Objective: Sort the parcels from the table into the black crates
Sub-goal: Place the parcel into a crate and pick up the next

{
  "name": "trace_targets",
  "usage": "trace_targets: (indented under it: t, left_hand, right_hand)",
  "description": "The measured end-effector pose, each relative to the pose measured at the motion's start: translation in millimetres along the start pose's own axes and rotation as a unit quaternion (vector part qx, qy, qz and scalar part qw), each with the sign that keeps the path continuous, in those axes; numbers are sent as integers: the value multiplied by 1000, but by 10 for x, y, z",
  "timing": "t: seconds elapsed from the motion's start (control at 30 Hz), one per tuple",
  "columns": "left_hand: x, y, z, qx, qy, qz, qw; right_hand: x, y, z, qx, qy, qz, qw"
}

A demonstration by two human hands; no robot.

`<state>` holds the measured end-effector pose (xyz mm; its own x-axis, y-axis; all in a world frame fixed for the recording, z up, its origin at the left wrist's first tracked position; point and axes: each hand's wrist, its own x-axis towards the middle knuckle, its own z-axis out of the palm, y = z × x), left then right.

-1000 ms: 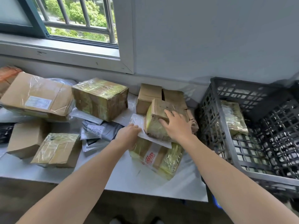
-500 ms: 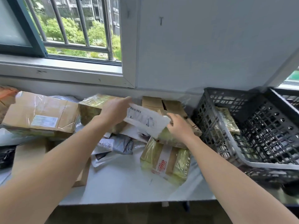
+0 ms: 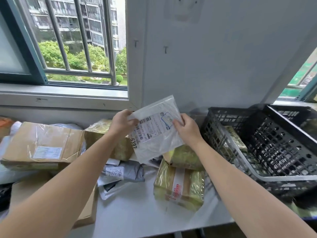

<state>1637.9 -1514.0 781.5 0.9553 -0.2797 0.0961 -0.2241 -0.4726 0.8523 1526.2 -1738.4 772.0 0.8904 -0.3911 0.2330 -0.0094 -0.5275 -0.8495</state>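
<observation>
I hold a flat white plastic mailer (image 3: 155, 133) with a printed label up in front of me, above the table. My left hand (image 3: 122, 123) pinches its upper left edge and my right hand (image 3: 186, 129) pinches its right edge. Beneath it lie several parcels: a taped yellowish box (image 3: 180, 188), a grey poly bag (image 3: 127, 172) and a large cardboard box (image 3: 42, 145). A black crate (image 3: 267, 145) stands to the right of the table, with a taped parcel (image 3: 235, 138) leaning inside it.
The white table (image 3: 137, 213) runs along a wall under a barred window (image 3: 72, 40). A second black crate (image 3: 295, 115) sits behind the first at the far right. More cardboard boxes crowd the table's left side.
My left hand has pulled the white mailer out from under the boxes and lifted it. My right hand has left the small box and taken the mailer's right edge. My view has tilted up.
</observation>
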Motion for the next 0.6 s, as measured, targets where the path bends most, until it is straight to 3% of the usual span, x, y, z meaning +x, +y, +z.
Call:
trace_targets:
  t: [0.23,0.37,0.6]
  left_hand:
    - [-120,57,16,-200,-17,-68,977]
    - [-180,63,103,-202,-55,-103,972]
    - [-175,160,106,-227,-49,-96,968]
  right_hand:
    - [103,-64,-119,-7,36,-22,999]
    - [135,-49,-183,-17,30,-24,999]
    - [152,-27,-311,-40,11,-21,999]
